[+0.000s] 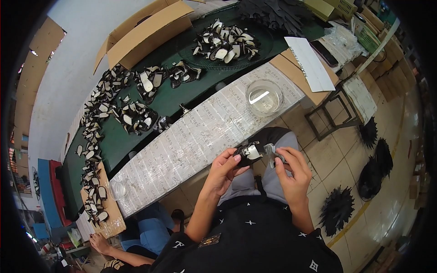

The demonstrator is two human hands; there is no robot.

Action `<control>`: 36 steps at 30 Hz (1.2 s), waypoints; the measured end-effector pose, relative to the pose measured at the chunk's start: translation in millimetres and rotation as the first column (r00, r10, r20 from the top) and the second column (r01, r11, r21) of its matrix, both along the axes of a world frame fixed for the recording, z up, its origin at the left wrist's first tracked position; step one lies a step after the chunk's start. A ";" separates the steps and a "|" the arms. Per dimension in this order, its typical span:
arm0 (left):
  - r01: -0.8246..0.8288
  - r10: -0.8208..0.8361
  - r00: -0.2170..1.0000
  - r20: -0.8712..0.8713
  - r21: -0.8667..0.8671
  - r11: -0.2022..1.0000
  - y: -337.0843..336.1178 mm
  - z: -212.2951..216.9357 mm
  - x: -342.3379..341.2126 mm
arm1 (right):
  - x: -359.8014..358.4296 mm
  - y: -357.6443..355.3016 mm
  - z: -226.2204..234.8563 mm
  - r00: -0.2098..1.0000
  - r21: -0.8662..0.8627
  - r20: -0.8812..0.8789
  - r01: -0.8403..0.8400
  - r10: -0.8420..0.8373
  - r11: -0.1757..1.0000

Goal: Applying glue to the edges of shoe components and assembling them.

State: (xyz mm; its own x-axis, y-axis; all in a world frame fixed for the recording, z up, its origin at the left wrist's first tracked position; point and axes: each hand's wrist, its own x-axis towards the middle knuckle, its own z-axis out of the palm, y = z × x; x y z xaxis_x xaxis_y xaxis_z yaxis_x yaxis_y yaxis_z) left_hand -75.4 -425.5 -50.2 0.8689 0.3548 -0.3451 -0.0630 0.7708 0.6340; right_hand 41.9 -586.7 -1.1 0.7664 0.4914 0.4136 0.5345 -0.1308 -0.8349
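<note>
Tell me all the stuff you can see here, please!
Small piece: one, black and white, held between both hands above the lap.
Glass bowl: one, clear, on the paper-covered bench edge.
Small jar: one, clear, at the bench's left end.
Piles of pieces: many, black and white, spread over the green table.
Cardboard box: one, brown, open, at the back of the table.
White card: one, on the table's right corner.
Black spiky stacks: several, on the tiled floor to the right.
Another person: one, lower left, only partly in view.
Left hand: pinching the small piece.
Right hand: gripping the piece's grey end.
</note>
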 end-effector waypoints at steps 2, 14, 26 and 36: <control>0.011 -0.011 1.000 -0.006 -0.011 1.000 -0.4 -0.9 -0.1 | -1.9 -1.6 2.6 0.999 0.021 -0.040 -0.013 0.014 1.000; 0.027 -0.028 0.999 -0.027 -0.028 0.999 -0.2 -3.4 5.5 | 0.7 -4.9 2.2 0.998 -0.061 0.059 0.020 -0.016 0.998; 0.060 -0.006 0.986 0.167 -0.322 0.945 -4.9 12.5 -7.1 | 19.0 -27.4 -12.5 0.954 0.108 -0.290 0.112 -0.076 0.988; 0.347 -0.146 0.851 0.505 -0.329 0.878 -11.3 30.1 -6.6 | 28.4 -48.7 -72.9 0.788 0.040 -0.612 0.116 -0.068 0.992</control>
State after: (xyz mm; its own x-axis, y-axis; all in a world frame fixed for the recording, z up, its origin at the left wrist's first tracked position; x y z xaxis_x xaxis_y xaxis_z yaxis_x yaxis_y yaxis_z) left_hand -82.0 -436.8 -20.1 0.9985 0.0274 0.0466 -0.0370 0.9748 0.2200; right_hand 70.3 -635.4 -74.0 0.9111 0.3934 -0.1228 -0.0990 -0.0804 -0.9918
